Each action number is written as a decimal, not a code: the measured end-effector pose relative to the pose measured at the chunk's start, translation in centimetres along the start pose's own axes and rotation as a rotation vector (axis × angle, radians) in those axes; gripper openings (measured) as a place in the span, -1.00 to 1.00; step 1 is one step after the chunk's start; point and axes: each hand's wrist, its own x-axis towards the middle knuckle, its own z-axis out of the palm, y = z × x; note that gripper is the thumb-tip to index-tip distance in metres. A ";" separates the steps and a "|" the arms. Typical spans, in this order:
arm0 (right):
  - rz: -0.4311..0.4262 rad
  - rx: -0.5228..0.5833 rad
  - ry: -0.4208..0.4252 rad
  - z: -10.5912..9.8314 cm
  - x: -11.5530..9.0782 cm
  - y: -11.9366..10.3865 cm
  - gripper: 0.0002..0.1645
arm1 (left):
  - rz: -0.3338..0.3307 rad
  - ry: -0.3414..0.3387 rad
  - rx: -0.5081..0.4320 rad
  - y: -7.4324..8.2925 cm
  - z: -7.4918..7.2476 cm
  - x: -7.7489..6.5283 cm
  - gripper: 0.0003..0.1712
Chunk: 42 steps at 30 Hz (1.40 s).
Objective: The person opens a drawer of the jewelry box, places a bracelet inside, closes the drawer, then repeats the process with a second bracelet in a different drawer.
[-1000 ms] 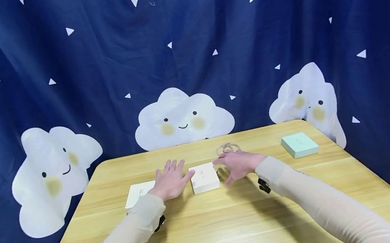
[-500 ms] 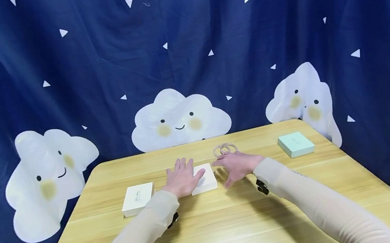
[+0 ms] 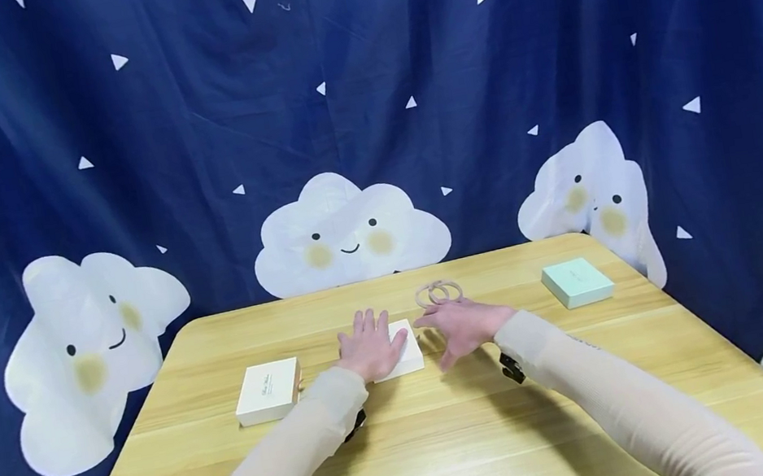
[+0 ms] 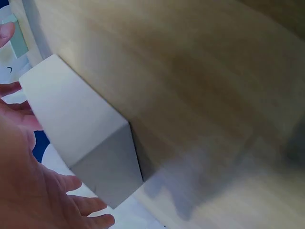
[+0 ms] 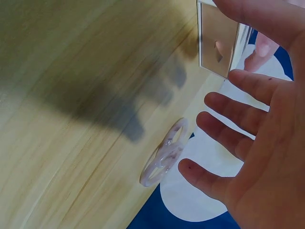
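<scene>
In the middle of the table lies a small white box (image 3: 409,351), partly covered by my left hand (image 3: 369,352). That hand's fingers are spread; the left wrist view has them along the box's far side. My right hand (image 3: 464,323) hovers just right of the box, its fingers loosely extended, holding nothing. From the right wrist view, the box's brown end panel (image 5: 220,44) with a small pull tab faces this hand. Two pale pinkish marbled bangles (image 5: 164,155) lie overlapping on the table, just beyond my right fingers.
A second white box (image 3: 266,393) with dark lettering and a brownish right end stands to the left. Toward the table's far right corner is a mint-green box (image 3: 577,283). Behind the wooden table (image 3: 421,454) hangs a blue curtain (image 3: 368,51) with clouds.
My left hand has moved right, from beside the left white box onto the middle one, uncovering the left box. My right hand stays nearly in place beside the middle box.
</scene>
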 end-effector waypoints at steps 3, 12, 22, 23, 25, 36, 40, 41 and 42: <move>-0.001 0.013 -0.002 0.1 0.0 0.0 0.18 | -0.023 -0.001 0.005 0.2 0.4 0.3 -0.17; -0.001 0.023 -0.011 0.0 0.1 0.1 0.18 | -0.057 0.004 0.030 0.4 1.5 1.1 -0.17; 0.032 0.055 -0.031 0.0 0.1 0.3 0.17 | -0.072 -0.041 -0.021 0.0 2.3 1.9 -0.12; 0.034 0.058 -0.031 0.0 0.1 0.3 0.17 | -0.065 -0.041 -0.026 -0.1 2.3 2.0 -0.13; 0.038 0.061 -0.033 0.0 0.0 0.3 0.17 | -0.048 -0.041 -0.027 -0.1 2.3 2.0 -0.14; 0.058 0.088 -0.033 0.3 -0.3 0.2 0.15 | 0.010 -0.082 -0.007 -0.6 1.9 1.9 -0.15; 0.062 0.101 -0.027 0.3 -0.4 0.3 0.13 | 0.019 -0.082 -0.001 -0.6 1.8 1.9 -0.15; 0.062 0.102 -0.023 0.3 -0.4 0.3 0.12 | 0.020 -0.082 0.005 -0.6 1.9 1.9 -0.15; 0.063 0.106 -0.020 0.3 -0.4 0.3 0.09 | 0.020 -0.081 0.007 -0.6 1.9 1.9 -0.15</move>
